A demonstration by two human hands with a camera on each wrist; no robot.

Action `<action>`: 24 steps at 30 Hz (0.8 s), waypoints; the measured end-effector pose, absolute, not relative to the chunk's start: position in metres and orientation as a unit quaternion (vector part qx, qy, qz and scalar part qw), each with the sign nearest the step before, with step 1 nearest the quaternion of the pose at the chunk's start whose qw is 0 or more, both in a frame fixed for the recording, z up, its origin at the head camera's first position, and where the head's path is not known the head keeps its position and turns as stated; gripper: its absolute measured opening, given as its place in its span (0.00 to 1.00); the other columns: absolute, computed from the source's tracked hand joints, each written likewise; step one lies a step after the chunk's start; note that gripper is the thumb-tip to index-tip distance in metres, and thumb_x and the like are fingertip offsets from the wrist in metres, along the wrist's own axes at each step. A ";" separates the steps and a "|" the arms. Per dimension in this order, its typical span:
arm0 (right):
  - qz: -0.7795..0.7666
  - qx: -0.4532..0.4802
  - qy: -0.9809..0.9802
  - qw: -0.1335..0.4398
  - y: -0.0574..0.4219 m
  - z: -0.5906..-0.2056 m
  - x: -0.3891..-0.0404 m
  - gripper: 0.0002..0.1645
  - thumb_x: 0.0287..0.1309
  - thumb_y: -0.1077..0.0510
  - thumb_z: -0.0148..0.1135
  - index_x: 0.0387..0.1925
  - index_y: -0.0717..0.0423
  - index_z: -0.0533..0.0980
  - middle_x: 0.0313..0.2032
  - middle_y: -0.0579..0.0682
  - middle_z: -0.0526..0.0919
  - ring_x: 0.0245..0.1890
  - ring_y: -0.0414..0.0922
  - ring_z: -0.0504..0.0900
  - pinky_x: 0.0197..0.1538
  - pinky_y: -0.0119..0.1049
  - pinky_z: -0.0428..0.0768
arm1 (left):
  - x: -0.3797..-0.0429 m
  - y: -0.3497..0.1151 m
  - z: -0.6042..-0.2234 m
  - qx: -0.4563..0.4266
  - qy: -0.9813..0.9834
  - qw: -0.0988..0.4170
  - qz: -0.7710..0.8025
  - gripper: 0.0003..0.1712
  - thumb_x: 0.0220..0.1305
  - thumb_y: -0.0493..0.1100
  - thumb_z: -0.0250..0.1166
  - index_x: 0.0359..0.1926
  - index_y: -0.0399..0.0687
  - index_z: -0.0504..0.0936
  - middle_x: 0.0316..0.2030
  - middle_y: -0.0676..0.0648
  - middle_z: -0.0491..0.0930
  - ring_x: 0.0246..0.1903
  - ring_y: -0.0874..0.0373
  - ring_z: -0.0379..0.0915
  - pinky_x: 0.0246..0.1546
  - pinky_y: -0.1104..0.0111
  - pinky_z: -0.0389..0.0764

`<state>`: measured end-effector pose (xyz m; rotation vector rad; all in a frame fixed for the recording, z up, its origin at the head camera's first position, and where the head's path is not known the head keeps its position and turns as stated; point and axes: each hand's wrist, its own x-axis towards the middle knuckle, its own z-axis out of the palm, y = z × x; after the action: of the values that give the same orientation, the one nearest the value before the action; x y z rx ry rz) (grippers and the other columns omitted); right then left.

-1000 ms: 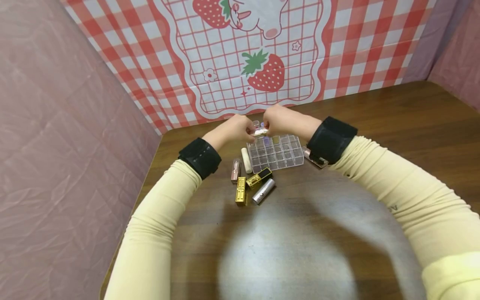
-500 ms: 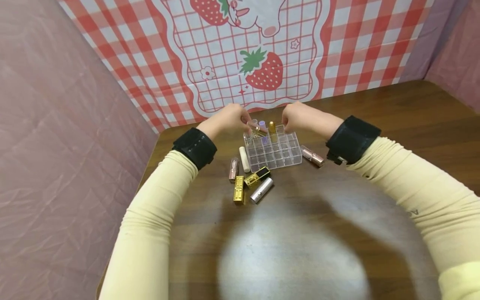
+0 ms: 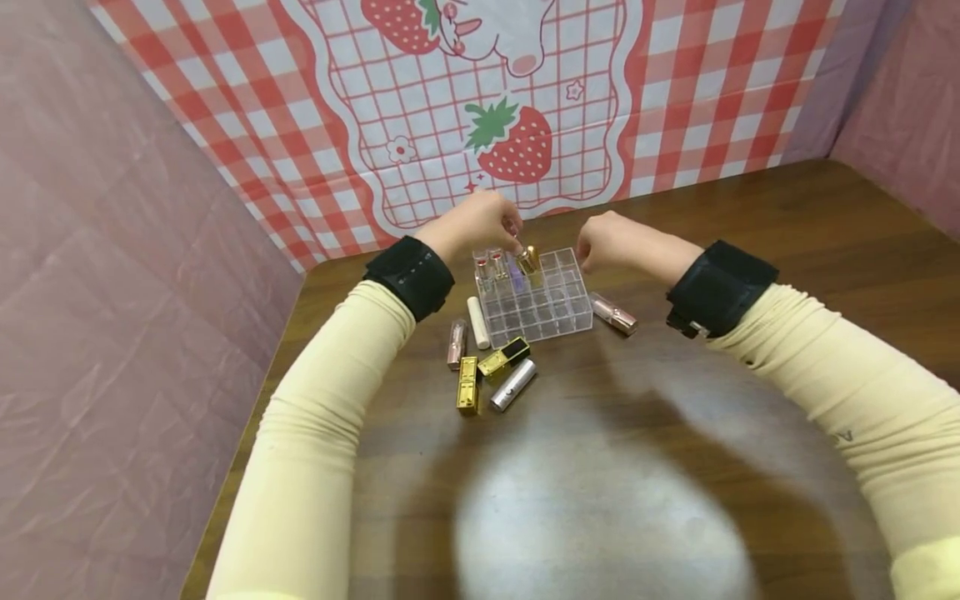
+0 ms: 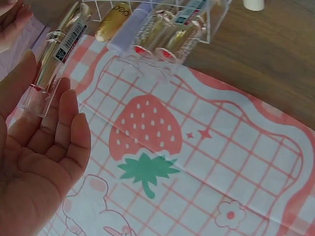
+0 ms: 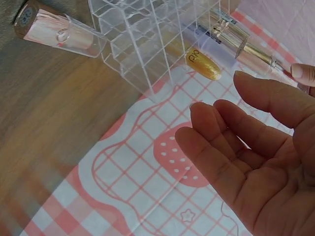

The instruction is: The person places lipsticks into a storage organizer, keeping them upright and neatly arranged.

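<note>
My left hand (image 3: 480, 227) pinches a lipstick (image 4: 54, 59) with a gold body and a clear cap at the back of a clear divided organizer (image 3: 551, 312). In the head view the lipstick overlaps a gold tube (image 4: 112, 22) that stands in the back row. Beside that tube, a lilac tube (image 4: 130, 27) and two clear-capped lipsticks (image 4: 152, 34) with red tips stand in the same row. My right hand (image 5: 251, 157) holds nothing, its fingers loosely bent, just off the organizer's back right corner.
A pink lipstick (image 3: 613, 314) lies right of the organizer. On its left and front lie a white tube (image 3: 477, 322), another pink lipstick (image 3: 457, 343), a gold lipstick (image 3: 467, 385), a gold-and-black one (image 3: 504, 358) and a silver tube (image 3: 513, 385). A strawberry-print cloth (image 3: 517, 158) hangs behind.
Both hands were together at the lipstick; the right hand has come away to the right with nothing in it. My left hand has carried the lipstick rightward along the back row and tipped it.
</note>
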<state>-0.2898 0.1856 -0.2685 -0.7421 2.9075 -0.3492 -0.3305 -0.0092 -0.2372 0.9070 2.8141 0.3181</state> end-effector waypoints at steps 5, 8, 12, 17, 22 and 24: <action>-0.119 -0.236 0.963 0.061 0.191 -0.271 -0.290 0.16 0.44 0.67 0.59 0.39 0.71 0.78 0.41 0.66 0.81 0.44 0.60 0.78 0.48 0.49 0.75 | -0.336 0.005 -0.237 0.312 0.941 0.082 0.102 0.19 0.53 0.44 0.68 0.45 0.41 0.80 0.41 0.45 0.80 0.41 0.57 0.75 0.45 0.69 0.74; -0.118 -0.234 0.963 0.057 0.194 -0.272 -0.290 0.16 0.44 0.66 0.61 0.37 0.71 0.78 0.39 0.65 0.81 0.43 0.59 0.78 0.47 0.48 0.75 | -0.340 0.013 -0.240 0.316 0.941 0.077 0.087 0.18 0.53 0.44 0.67 0.44 0.41 0.80 0.38 0.47 0.79 0.37 0.59 0.73 0.42 0.71 0.73; -0.113 -0.235 0.964 0.044 0.198 -0.275 -0.290 0.14 0.41 0.65 0.63 0.33 0.70 0.79 0.35 0.63 0.82 0.38 0.57 0.80 0.44 0.48 0.76 | -0.345 0.023 -0.246 0.330 0.940 0.065 0.067 0.13 0.53 0.43 0.67 0.37 0.39 0.80 0.28 0.49 0.72 0.29 0.60 0.65 0.33 0.72 0.68; -0.116 -0.232 0.965 0.047 0.203 -0.277 -0.290 0.15 0.42 0.65 0.63 0.35 0.71 0.79 0.36 0.64 0.82 0.38 0.57 0.80 0.44 0.47 0.76 | -0.353 0.031 -0.254 0.333 0.941 0.054 0.037 0.15 0.51 0.42 0.68 0.38 0.37 0.81 0.33 0.47 0.77 0.33 0.58 0.68 0.39 0.69 0.72; -0.118 -0.233 0.964 0.046 0.209 -0.280 -0.289 0.14 0.42 0.65 0.63 0.34 0.71 0.79 0.35 0.63 0.82 0.38 0.57 0.80 0.44 0.47 0.76 | -0.361 0.038 -0.264 0.345 0.937 0.057 0.010 0.08 0.51 0.41 0.67 0.28 0.40 0.79 0.28 0.48 0.75 0.30 0.58 0.66 0.34 0.69 0.70; -0.122 -0.234 0.964 0.041 0.212 -0.282 -0.288 0.12 0.41 0.65 0.63 0.30 0.70 0.79 0.31 0.61 0.82 0.34 0.54 0.80 0.42 0.46 0.76 | -0.364 0.041 -0.267 0.355 0.933 0.056 0.008 0.10 0.50 0.39 0.66 0.21 0.42 0.73 0.22 0.50 0.68 0.26 0.58 0.61 0.29 0.70 0.64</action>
<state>-0.2878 0.2119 -0.2816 -0.7152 2.9518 -0.3721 -0.3637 0.0410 -0.2675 1.0788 2.8316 0.0248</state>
